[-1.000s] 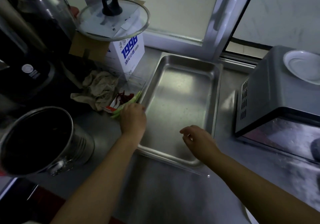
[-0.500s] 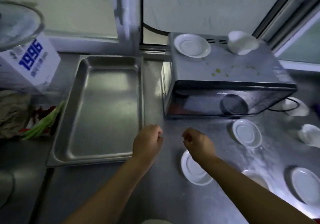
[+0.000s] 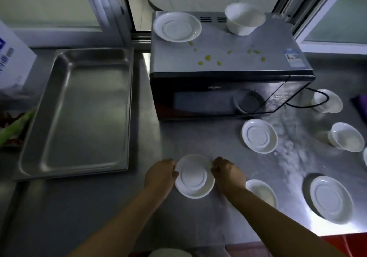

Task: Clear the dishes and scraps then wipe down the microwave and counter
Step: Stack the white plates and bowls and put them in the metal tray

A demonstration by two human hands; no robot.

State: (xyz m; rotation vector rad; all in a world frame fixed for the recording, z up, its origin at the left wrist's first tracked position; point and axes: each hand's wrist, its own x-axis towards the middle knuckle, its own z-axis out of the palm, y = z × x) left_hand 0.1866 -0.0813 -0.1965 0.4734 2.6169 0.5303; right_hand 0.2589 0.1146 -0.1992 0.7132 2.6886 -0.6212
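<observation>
A small white saucer (image 3: 194,176) lies on the steel counter (image 3: 99,207) near the front edge. My left hand (image 3: 160,174) grips its left rim and my right hand (image 3: 228,174) grips its right rim, fingers curled. Behind stands a black microwave (image 3: 228,96); on its grey top sit a white saucer (image 3: 177,27), a tilted white bowl (image 3: 244,18) and yellow food scraps (image 3: 208,57). More white saucers lie on the counter: one (image 3: 259,136) before the microwave, one (image 3: 262,192) beside my right wrist, one (image 3: 330,198) at the right.
An empty steel tray (image 3: 59,102) sits left of the microwave. Two white bowls (image 3: 346,140) (image 3: 327,103) stand at the right, near the microwave's black cord (image 3: 317,98). A white box (image 3: 14,62) and green and red vegetable scraps (image 3: 12,126) are at the far left. White residue streaks the counter's right side.
The view swung right from the tray to the microwave and dishes. Both hands left the tray area, came together and took hold of the small saucer's rim.
</observation>
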